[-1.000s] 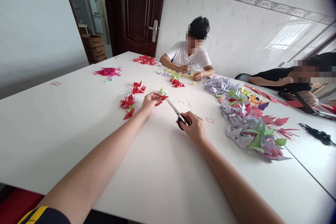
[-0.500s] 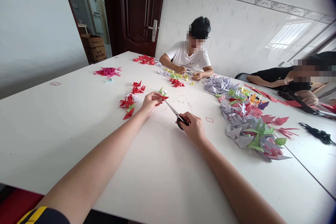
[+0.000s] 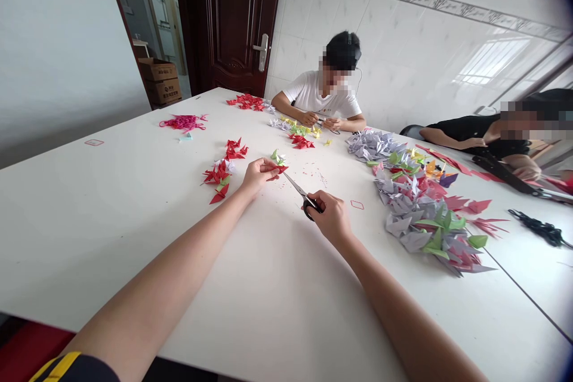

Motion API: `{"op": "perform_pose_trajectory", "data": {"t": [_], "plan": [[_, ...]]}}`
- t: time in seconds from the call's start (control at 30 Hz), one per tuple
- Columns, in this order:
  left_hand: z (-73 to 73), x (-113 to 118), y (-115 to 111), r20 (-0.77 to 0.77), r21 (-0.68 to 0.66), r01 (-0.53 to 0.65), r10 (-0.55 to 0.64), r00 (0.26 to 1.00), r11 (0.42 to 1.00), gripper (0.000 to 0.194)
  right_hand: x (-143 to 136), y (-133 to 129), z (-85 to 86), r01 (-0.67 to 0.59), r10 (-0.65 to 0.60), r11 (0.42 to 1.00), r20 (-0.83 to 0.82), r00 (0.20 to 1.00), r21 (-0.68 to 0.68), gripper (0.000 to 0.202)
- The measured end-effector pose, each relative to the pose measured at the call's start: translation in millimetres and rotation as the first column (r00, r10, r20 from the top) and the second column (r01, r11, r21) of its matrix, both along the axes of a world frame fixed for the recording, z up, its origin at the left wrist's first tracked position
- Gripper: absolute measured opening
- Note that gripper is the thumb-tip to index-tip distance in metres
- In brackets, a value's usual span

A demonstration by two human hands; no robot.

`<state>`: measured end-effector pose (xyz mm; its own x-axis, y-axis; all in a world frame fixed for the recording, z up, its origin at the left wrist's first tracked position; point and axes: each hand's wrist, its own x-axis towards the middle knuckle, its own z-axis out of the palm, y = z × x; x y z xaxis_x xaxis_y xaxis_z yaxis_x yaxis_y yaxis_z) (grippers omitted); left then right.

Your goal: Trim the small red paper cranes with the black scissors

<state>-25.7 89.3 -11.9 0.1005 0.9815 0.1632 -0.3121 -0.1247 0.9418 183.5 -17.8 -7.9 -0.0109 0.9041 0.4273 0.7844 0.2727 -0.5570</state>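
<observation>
My left hand point(image 3: 261, 174) pinches a small red folded paper crane point(image 3: 280, 169) above the white table point(image 3: 134, 203). My fingers hide part of the crane. My right hand point(image 3: 330, 215) is closed round the black handles of a pair of scissors point(image 3: 298, 188). The scissors' tip points up and left, at the crane's edge; I cannot tell whether it touches. Just behind the crane stands a green and white paper crane point(image 3: 278, 157). Red paper cranes point(image 3: 218, 173) lie in a group left of my left hand. Tiny paper scraps point(image 3: 316, 174) are scattered beyond the scissors.
A big heap of mixed paper cranes point(image 3: 423, 203) spreads along the right. Pink cord-like pieces point(image 3: 183, 123) lie at the back left. Across the table a person in a white shirt point(image 3: 324, 95) handles something small. Another person in black point(image 3: 487, 131) sits at right, near a paper cutter point(image 3: 505, 172).
My hands and the scissors have barely shifted; the scissors' tip sits slightly right of where it was. The person across has brought both hands together.
</observation>
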Motion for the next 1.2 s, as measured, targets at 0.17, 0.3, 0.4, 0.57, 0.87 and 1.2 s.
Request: {"op": "perform_pose_trajectory", "data": {"t": [0.17,0.3,0.4,0.57,0.87,1.2], "plan": [[1.8,0.3,-1.6,-0.055,-0.009,0.019,-0.019,0.998,1.000,0.038,-1.7,1.6,0.0,0.046,-0.048,0.998,0.060,0.997,0.047,0.018],[2.3,2.0,-4.3,-0.079,-0.002,0.062,-0.062,0.995,0.998,0.037,0.2,2.0,0.7,0.103,-0.108,0.990,0.037,0.993,0.098,0.019],[1.7,1.0,-4.0,-0.009,-0.016,0.000,0.000,1.000,1.000,0.036,0.7,0.0,0.6,0.090,-0.088,0.983,-0.017,0.996,0.159,0.020],[2.6,-1.4,-1.9,0.038,-0.022,-0.029,0.030,0.999,0.999,0.031,-1.8,-3.4,-0.6,0.013,0.002,0.982,-0.078,0.997,0.191,0.022],[6.9,-1.3,-2.6,0.116,-0.055,-0.011,0.017,0.993,0.998,0.027,0.1,-0.3,-10.2,-0.050,0.055,0.994,-0.047,0.997,0.095,0.022],[7.8,-0.3,-3.8,0.075,-0.031,0.023,-0.021,0.997,0.999,0.026,-1.0,-0.2,-8.8,-0.032,0.034,0.999,-0.055,0.998,0.037,0.023]]}}
